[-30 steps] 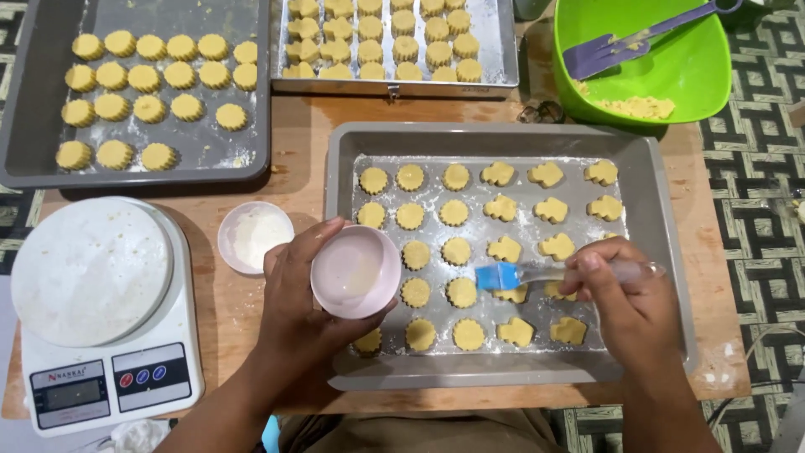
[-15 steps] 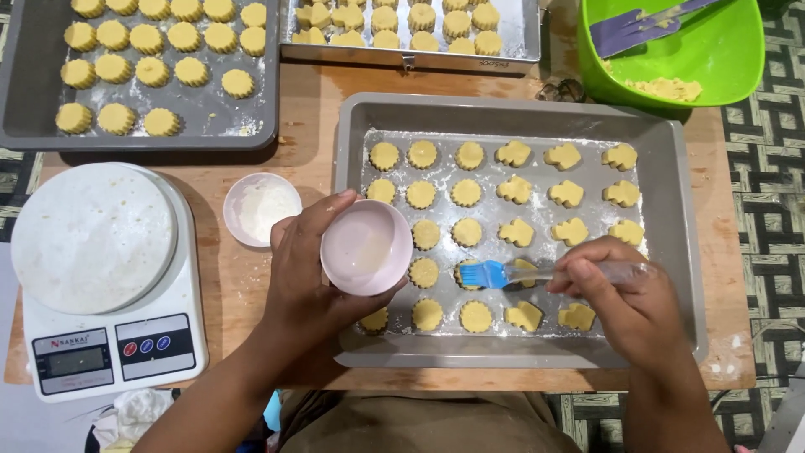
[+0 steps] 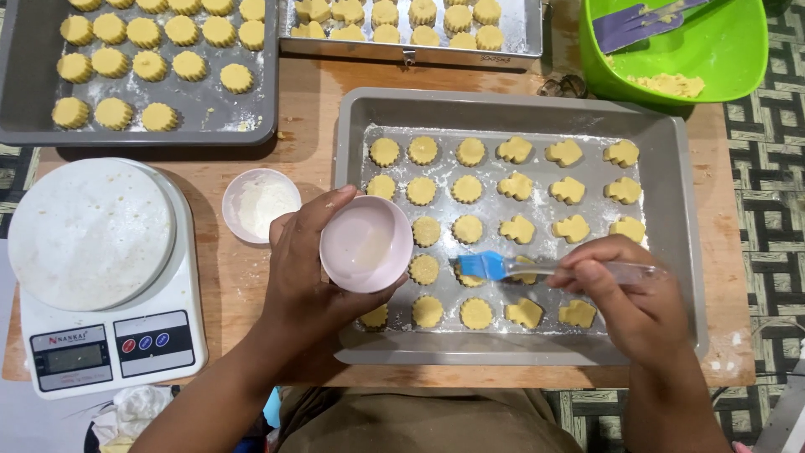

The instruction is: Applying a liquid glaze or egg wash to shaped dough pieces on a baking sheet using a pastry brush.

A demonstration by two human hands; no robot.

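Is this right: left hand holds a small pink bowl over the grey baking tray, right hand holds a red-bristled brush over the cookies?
Not quite: the brush has blue bristles, not red, with a clear handle. The head view shows it. The rest stands: the left hand holds the small pink bowl over the grey baking tray, and the right hand holds the brush over the cookies.

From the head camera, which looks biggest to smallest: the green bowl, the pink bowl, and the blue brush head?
1. green bowl, partly cut off
2. pink bowl, in the left hand
3. blue brush head
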